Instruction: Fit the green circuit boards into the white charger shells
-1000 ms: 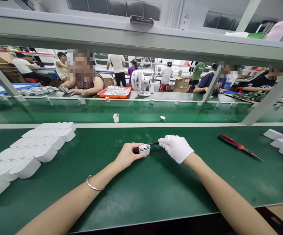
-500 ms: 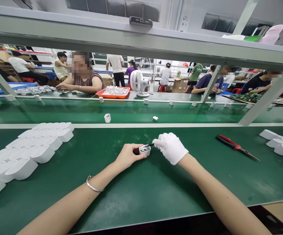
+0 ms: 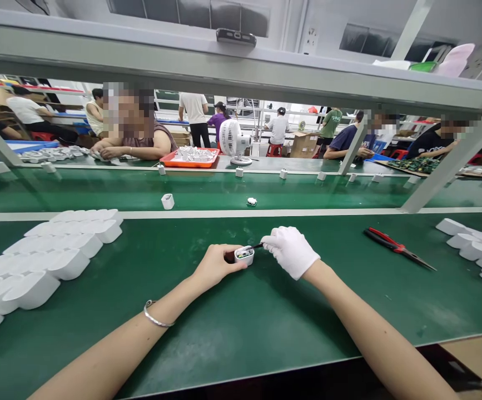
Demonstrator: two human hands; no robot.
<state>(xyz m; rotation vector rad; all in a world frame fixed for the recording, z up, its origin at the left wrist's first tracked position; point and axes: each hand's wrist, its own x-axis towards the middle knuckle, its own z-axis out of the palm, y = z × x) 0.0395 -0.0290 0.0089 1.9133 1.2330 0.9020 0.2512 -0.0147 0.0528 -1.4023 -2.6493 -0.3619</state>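
My left hand [image 3: 214, 268], bare with a bangle at the wrist, grips a small white plastic housing [image 3: 249, 260] between thumb and fingers. The housing's open top faces up and shows electronic parts inside. My right hand [image 3: 291, 253] wears a white glove and is closed on a thin black tool [image 3: 258, 245]. The tool's tip reaches into the housing's opening; its exact kind is too small to make out. On the green bench to the right lie red-and-black long-nose pliers [image 3: 399, 249], apart from both hands.
Rows of white housings stand at left [image 3: 69, 262] and right [image 3: 472, 249]. Beyond a pale strip, a green conveyor [image 3: 207, 191] carries a white housing [image 3: 168, 201] and a small white-topped part [image 3: 251, 201]. A shelf beam [image 3: 241, 64] crosses above; co-workers sit opposite.
The view has shifted slightly. Parts on the conveyor have moved left. Both hands keep their hold on the housing and the thin black tool, with little visible movement.
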